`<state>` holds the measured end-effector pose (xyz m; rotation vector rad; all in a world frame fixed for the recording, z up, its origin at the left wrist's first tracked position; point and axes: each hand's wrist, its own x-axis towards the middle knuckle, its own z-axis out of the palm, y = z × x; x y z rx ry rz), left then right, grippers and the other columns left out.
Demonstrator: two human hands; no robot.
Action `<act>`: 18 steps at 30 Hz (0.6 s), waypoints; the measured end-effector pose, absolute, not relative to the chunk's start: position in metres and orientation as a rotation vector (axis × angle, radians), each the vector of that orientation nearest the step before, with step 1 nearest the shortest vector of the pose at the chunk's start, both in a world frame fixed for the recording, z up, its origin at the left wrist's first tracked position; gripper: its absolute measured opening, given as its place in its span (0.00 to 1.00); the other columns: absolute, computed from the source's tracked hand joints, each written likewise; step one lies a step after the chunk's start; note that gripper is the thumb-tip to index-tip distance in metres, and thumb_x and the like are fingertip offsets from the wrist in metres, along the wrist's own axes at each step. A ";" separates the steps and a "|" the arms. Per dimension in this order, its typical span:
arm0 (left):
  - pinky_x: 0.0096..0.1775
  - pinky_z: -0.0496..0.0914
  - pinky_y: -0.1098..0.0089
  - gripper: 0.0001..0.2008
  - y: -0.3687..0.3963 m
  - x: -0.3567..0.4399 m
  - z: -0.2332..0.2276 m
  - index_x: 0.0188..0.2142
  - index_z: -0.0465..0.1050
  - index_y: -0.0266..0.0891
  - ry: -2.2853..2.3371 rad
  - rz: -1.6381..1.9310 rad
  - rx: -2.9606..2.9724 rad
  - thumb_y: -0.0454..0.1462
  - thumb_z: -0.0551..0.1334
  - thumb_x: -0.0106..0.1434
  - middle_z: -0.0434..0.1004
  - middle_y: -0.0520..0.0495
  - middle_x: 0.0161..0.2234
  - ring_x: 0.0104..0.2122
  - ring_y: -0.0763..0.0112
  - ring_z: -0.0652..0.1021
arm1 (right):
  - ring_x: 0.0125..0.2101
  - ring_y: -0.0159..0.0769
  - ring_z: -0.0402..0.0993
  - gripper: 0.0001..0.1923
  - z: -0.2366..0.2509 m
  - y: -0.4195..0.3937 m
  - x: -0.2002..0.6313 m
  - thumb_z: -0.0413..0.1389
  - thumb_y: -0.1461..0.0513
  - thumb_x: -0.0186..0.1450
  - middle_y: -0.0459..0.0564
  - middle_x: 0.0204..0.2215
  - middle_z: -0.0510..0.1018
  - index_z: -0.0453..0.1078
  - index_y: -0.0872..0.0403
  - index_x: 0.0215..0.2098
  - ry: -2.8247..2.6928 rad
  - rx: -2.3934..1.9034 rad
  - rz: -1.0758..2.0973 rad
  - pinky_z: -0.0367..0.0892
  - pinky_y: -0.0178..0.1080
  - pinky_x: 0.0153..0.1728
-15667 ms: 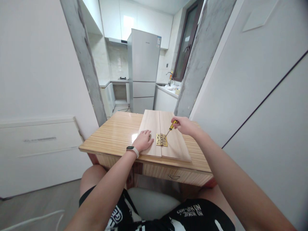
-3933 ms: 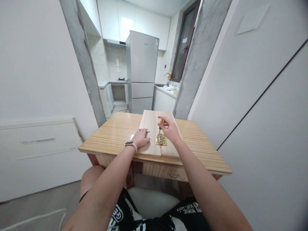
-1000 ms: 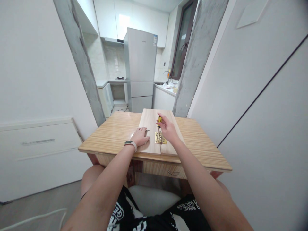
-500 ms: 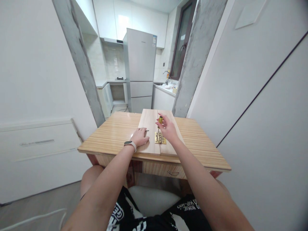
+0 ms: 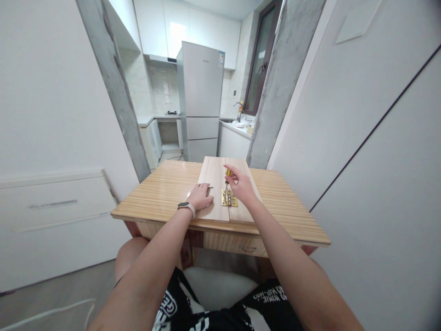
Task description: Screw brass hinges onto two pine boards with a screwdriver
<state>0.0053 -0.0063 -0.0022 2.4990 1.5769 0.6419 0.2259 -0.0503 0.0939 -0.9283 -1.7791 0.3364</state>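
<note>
My right hand (image 5: 240, 185) holds a screwdriver (image 5: 228, 172) by its yellow handle, thumb and fingertips around it. The screwdriver stands nearly upright, and its shaft points down onto a brass-coloured hinge (image 5: 229, 198). This hinge lies opened flat across the seam between two pale wooden boards, the left board (image 5: 210, 172) and the right board (image 5: 253, 202). My left hand (image 5: 200, 196) rests flat on the left board, fingers out, beside the hinge. By its fingertips a thin dark metal piece (image 5: 211, 187) shows, too small to name. The screwdriver's tip is hard to make out.
Both boards lie on a striped wooden table (image 5: 285, 209) with a drawer (image 5: 234, 242) in its front. A pale seat edge (image 5: 220, 287) is below. Beyond the table stand a grey fridge (image 5: 203, 82) and a sink counter (image 5: 236, 135). White panels flank both sides.
My right hand's fingers have shifted around the screwdriver handle, covering more of it. The left hand, the hinge and the boards keep their places.
</note>
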 end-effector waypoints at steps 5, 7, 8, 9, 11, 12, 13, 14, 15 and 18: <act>0.66 0.61 0.55 0.33 -0.007 0.005 -0.002 0.67 0.64 0.34 1.575 0.645 2.498 0.45 0.59 0.65 0.70 0.36 0.65 0.64 0.48 0.68 | 0.43 0.41 0.77 0.24 0.094 -0.052 0.223 0.57 0.62 0.70 0.53 0.49 0.79 0.73 0.44 0.63 -1.818 -0.937 0.234 0.77 0.46 0.47; 0.66 0.61 0.54 0.33 -0.007 0.005 -0.002 0.67 0.64 0.34 1.579 0.652 2.496 0.45 0.59 0.65 0.70 0.36 0.65 0.64 0.48 0.68 | 0.45 0.42 0.77 0.25 0.094 -0.052 0.222 0.55 0.62 0.71 0.53 0.51 0.79 0.71 0.43 0.65 -1.841 -0.926 0.268 0.77 0.47 0.48; 0.66 0.62 0.54 0.33 -0.006 0.006 -0.002 0.67 0.64 0.34 1.580 0.655 2.495 0.45 0.59 0.65 0.70 0.36 0.65 0.64 0.48 0.68 | 0.47 0.42 0.77 0.26 0.093 -0.052 0.222 0.53 0.62 0.72 0.54 0.53 0.78 0.69 0.43 0.67 -1.842 -0.913 0.310 0.77 0.47 0.49; 0.66 0.62 0.54 0.33 -0.006 0.006 -0.002 0.67 0.64 0.34 1.582 0.657 2.493 0.45 0.59 0.64 0.70 0.36 0.65 0.64 0.48 0.68 | 0.48 0.42 0.78 0.27 0.093 -0.052 0.221 0.52 0.62 0.72 0.54 0.56 0.77 0.68 0.43 0.68 -1.838 -0.898 0.364 0.77 0.47 0.49; 0.65 0.62 0.54 0.33 -0.006 0.006 -0.002 0.67 0.65 0.35 1.582 0.656 2.491 0.45 0.59 0.64 0.70 0.36 0.65 0.64 0.48 0.68 | 0.49 0.41 0.79 0.27 0.093 -0.052 0.221 0.50 0.62 0.73 0.54 0.59 0.76 0.66 0.43 0.69 -1.813 -0.877 0.484 0.77 0.47 0.49; 0.65 0.62 0.54 0.33 -0.006 0.006 -0.002 0.67 0.65 0.35 1.582 0.655 2.491 0.45 0.59 0.64 0.71 0.36 0.65 0.64 0.48 0.68 | 0.48 0.41 0.80 0.27 0.092 -0.052 0.221 0.50 0.62 0.73 0.54 0.59 0.76 0.66 0.43 0.69 -1.798 -0.871 0.533 0.77 0.46 0.49; 0.66 0.62 0.55 0.33 -0.006 0.006 -0.002 0.67 0.65 0.35 1.581 0.655 2.492 0.45 0.59 0.64 0.71 0.36 0.65 0.64 0.48 0.68 | 0.47 0.40 0.81 0.27 0.092 -0.052 0.221 0.50 0.62 0.73 0.54 0.58 0.77 0.66 0.44 0.69 -1.783 -0.872 0.565 0.77 0.46 0.48; 0.66 0.62 0.55 0.33 -0.007 0.006 -0.002 0.67 0.65 0.35 1.580 0.657 2.493 0.45 0.59 0.64 0.71 0.36 0.65 0.64 0.49 0.68 | 0.46 0.40 0.81 0.26 0.092 -0.053 0.220 0.51 0.61 0.73 0.54 0.56 0.78 0.66 0.44 0.69 -1.773 -0.875 0.579 0.77 0.46 0.48; 0.66 0.61 0.55 0.33 -0.007 0.006 -0.002 0.67 0.64 0.34 1.578 0.660 2.495 0.45 0.59 0.64 0.71 0.36 0.65 0.64 0.49 0.68 | 0.45 0.40 0.81 0.26 0.093 -0.053 0.220 0.52 0.61 0.72 0.54 0.54 0.79 0.66 0.44 0.68 -1.766 -0.881 0.576 0.77 0.46 0.47; 0.66 0.61 0.55 0.33 -0.008 0.006 -0.001 0.67 0.64 0.35 1.574 0.666 2.494 0.44 0.59 0.64 0.71 0.36 0.65 0.65 0.49 0.68 | 0.44 0.41 0.80 0.25 0.095 -0.056 0.220 0.55 0.60 0.70 0.52 0.49 0.82 0.69 0.45 0.66 -1.762 -0.910 0.488 0.77 0.47 0.47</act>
